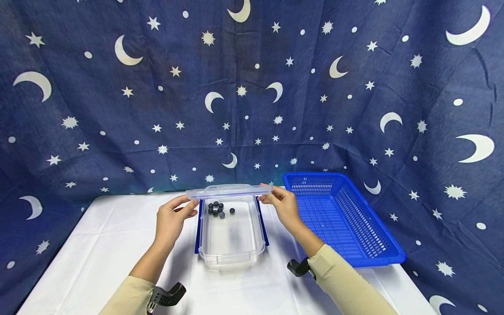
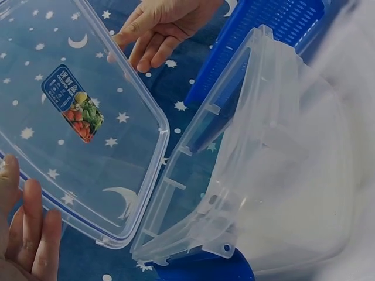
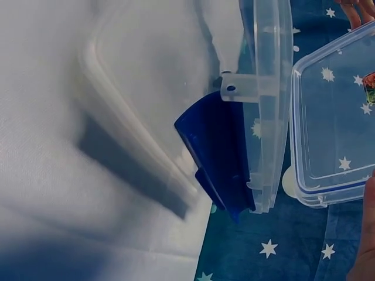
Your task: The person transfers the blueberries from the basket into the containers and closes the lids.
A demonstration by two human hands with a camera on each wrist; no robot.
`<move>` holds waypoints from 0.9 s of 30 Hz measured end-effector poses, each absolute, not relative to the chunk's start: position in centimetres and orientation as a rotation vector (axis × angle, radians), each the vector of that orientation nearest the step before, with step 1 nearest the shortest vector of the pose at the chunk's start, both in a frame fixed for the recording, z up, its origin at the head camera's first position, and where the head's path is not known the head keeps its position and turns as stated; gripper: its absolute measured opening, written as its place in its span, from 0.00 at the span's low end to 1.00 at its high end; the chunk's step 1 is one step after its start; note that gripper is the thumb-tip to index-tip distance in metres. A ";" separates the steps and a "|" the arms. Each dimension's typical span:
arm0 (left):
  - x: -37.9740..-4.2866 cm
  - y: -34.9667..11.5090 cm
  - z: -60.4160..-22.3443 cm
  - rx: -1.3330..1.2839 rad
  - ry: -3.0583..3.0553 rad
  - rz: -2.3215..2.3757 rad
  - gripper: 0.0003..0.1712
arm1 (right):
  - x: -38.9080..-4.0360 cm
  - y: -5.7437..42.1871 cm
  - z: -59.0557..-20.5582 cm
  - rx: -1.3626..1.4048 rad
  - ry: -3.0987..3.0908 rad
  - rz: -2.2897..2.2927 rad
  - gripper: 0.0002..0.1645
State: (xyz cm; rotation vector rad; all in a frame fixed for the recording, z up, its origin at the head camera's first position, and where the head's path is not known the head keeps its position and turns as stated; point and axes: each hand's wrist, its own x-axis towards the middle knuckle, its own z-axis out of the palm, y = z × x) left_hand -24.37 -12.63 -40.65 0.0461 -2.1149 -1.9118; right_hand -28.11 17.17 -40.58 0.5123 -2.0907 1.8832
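Note:
A clear plastic food container (image 1: pixel 231 261) stands on the white table with blue side latches (image 1: pixel 263 227) swung outward. Several dark, round blueberries (image 1: pixel 215 210) lie inside it, mostly clustered near its far left. Above the container's far end, its clear lid (image 1: pixel 228 191) is held tilted up, nearly edge-on to the head view. My left hand (image 1: pixel 171 221) pinches the lid's left edge between thumb and fingers. At the opposite edge, my right hand (image 1: pixel 285 209) grips it likewise. A vegetable-picture label (image 2: pixel 73 102) shows on the lid in the left wrist view.
To the right of the container sits a blue perforated plastic basket (image 1: pixel 338 227), close to the right forearm. White cloth (image 1: pixel 118 232) covers the table. A dark blue curtain (image 1: pixel 244 65) with moons and stars hangs behind it.

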 end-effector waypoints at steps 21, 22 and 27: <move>-24.8 -11.8 -40.0 0.001 -1.991 -1.609 0.15 | -26.7 15.1 -38.7 0.481 -2.018 1.675 0.14; -24.8 -11.7 -40.0 -0.005 -1.979 -1.610 0.15 | -26.5 15.0 -38.6 0.468 -2.028 1.653 0.14; -24.9 -11.6 -40.2 -0.035 -1.946 -1.574 0.16 | -26.0 14.6 -38.0 0.436 -2.044 1.584 0.14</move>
